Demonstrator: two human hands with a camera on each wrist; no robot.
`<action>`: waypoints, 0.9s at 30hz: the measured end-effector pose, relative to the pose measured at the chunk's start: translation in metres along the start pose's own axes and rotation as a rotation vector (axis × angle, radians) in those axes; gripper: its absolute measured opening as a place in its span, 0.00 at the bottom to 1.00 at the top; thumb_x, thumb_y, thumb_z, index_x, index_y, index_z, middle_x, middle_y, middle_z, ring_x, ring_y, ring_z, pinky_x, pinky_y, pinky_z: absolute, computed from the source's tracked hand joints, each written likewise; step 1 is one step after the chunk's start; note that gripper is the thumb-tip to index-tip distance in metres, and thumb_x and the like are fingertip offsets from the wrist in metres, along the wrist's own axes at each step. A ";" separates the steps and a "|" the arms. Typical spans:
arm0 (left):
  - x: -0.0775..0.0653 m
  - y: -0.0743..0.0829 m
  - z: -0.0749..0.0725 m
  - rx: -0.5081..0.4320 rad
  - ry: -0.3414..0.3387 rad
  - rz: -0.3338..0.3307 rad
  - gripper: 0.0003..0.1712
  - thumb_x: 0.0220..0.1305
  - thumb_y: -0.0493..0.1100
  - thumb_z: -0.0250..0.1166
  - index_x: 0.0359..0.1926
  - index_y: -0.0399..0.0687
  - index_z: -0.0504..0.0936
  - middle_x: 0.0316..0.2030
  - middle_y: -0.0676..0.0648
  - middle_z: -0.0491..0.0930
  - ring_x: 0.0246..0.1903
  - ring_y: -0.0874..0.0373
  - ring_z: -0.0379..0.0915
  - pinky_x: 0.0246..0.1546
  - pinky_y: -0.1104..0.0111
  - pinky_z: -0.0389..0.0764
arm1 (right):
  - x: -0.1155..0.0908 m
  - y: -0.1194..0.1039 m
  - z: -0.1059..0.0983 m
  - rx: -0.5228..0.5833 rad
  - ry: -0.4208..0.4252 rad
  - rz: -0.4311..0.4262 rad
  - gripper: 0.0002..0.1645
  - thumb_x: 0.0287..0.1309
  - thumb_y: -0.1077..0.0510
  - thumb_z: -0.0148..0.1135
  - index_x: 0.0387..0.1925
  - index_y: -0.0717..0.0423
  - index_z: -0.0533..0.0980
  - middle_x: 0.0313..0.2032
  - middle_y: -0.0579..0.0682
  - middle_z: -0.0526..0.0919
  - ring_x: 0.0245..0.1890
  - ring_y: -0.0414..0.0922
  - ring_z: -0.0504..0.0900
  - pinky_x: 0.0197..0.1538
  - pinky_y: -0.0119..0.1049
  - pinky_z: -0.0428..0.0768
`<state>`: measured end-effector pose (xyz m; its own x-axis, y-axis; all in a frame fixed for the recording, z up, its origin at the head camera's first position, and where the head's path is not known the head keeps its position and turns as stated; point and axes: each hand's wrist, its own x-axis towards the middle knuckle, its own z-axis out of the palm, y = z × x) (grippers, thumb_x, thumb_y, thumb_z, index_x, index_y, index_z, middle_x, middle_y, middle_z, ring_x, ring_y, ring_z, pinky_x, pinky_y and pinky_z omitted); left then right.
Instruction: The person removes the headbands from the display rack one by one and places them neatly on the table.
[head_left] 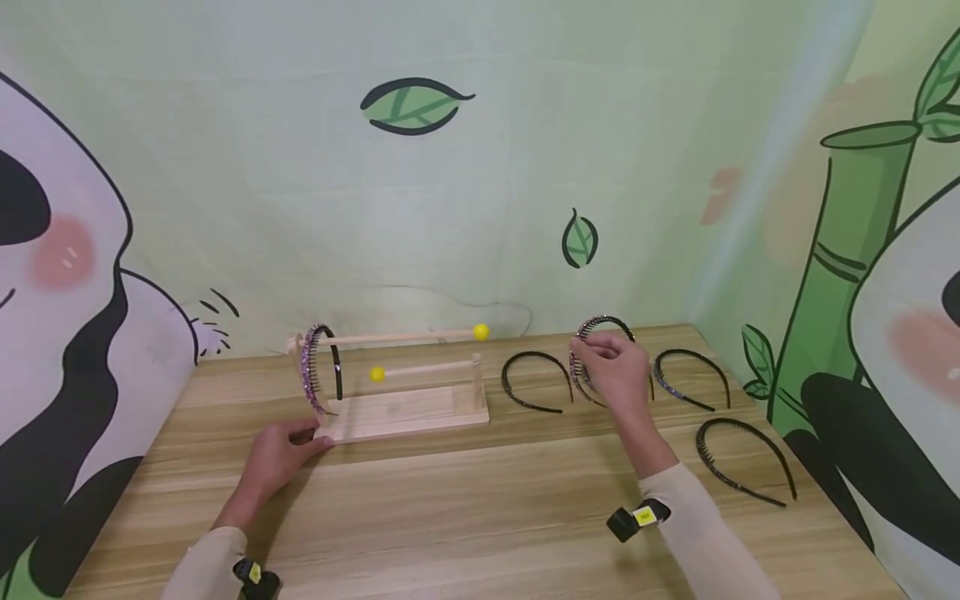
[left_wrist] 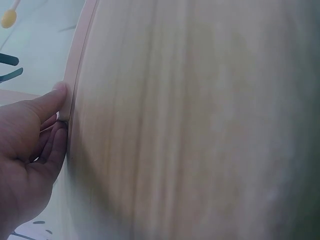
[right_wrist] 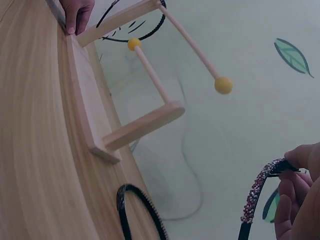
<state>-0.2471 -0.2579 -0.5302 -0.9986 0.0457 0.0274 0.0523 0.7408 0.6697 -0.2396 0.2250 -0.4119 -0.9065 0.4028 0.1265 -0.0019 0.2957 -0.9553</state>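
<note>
In the head view a light wooden stand (head_left: 405, 417) has two horizontal rods with yellow ball ends. A headband (head_left: 308, 371) with purple sparkles hangs on the upper rod at the left. My left hand (head_left: 276, 460) pinches the left end of the stand's base; the left wrist view shows the thumb (left_wrist: 57, 97) at the base's edge. Off to the right, my right hand (head_left: 621, 371) pinches a black headband with pinkish sparkles (right_wrist: 257, 192) by its upper part, holding it upright. Part of that headband is hidden behind the fingers.
Black headbands lie on the wood-grain table (head_left: 450, 517): one between stand and right hand (head_left: 532, 357), one beyond the hand (head_left: 690, 354), one nearer the right edge (head_left: 738, 483). A printed cloth backdrop (head_left: 300, 208) rises behind the table.
</note>
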 end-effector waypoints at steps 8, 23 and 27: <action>0.001 -0.001 0.000 0.002 -0.012 -0.001 0.31 0.67 0.50 0.71 0.61 0.31 0.80 0.58 0.32 0.81 0.55 0.41 0.80 0.57 0.45 0.79 | -0.004 0.021 -0.019 -0.074 0.070 0.068 0.22 0.57 0.45 0.76 0.44 0.57 0.86 0.40 0.51 0.88 0.38 0.42 0.84 0.36 0.28 0.80; 0.001 -0.001 -0.001 -0.002 -0.015 0.000 0.32 0.66 0.52 0.72 0.60 0.32 0.80 0.56 0.32 0.82 0.55 0.40 0.80 0.55 0.46 0.80 | -0.019 0.050 -0.037 -0.177 0.055 0.151 0.23 0.58 0.44 0.75 0.45 0.58 0.85 0.42 0.54 0.89 0.41 0.47 0.83 0.39 0.33 0.79; 0.001 -0.002 -0.001 -0.003 -0.008 0.012 0.32 0.66 0.52 0.72 0.60 0.31 0.80 0.56 0.32 0.82 0.55 0.40 0.80 0.56 0.46 0.80 | -0.021 0.060 -0.039 -0.216 0.040 0.175 0.26 0.58 0.42 0.74 0.47 0.58 0.85 0.46 0.57 0.89 0.46 0.51 0.83 0.41 0.36 0.78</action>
<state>-0.2482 -0.2595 -0.5307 -0.9978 0.0592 0.0296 0.0637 0.7384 0.6713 -0.2042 0.2677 -0.4614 -0.8678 0.4964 -0.0204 0.2465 0.3946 -0.8852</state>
